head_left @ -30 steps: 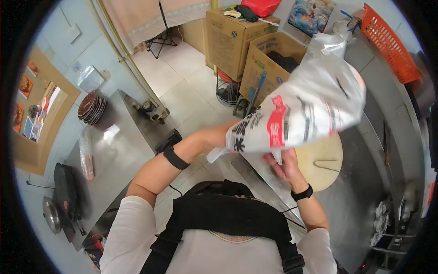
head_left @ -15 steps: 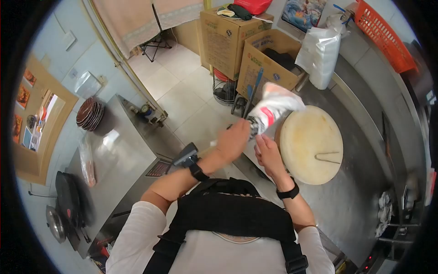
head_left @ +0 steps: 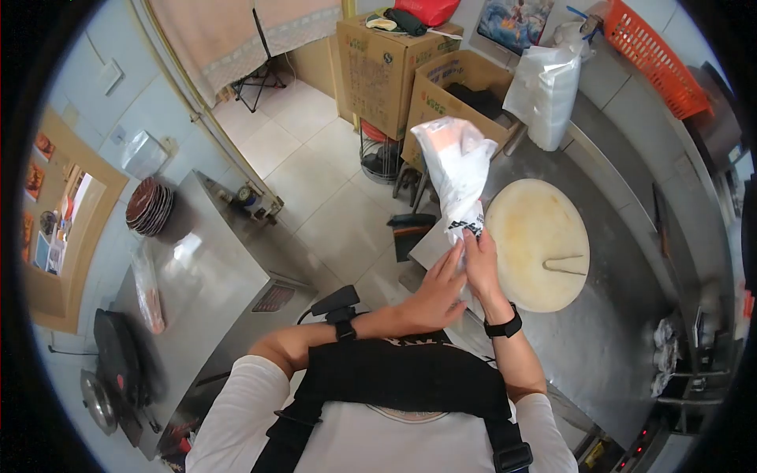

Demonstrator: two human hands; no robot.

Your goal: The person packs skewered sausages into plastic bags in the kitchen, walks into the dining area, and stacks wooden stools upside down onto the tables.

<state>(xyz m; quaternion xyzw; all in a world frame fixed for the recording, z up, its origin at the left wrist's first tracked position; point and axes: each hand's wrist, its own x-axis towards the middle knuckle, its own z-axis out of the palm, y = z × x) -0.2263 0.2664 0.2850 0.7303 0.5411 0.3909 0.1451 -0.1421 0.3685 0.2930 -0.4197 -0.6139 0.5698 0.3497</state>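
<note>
A white plastic bag point(head_left: 457, 169) with black print near its lower end stands up from my hands, bunched narrow at the bottom, with something pinkish showing through its top. My right hand point(head_left: 481, 264) is closed round the narrow lower end. Against it, from the left, lies my left hand point(head_left: 434, 296), its fingers stretched out and touching the bag's bottom end. Just right of my right hand, a round pale board point(head_left: 538, 244) rests on the steel counter point(head_left: 568, 355), with metal tongs point(head_left: 564, 264) on top.
Cardboard boxes point(head_left: 386, 79) stand beyond the counter, near a roll of clear bags point(head_left: 548, 98) and an orange basket point(head_left: 654, 59). On the left steel table point(head_left: 213, 268) are stacked brown dishes point(head_left: 150, 206) and a clear bag point(head_left: 147, 292). A broom head point(head_left: 412, 234) is near the counter edge.
The bag, first billowed wide, is now narrow and has swung from leaning right to nearly upright. My left hand has opened from its grip and moved lower, beside my right hand.
</note>
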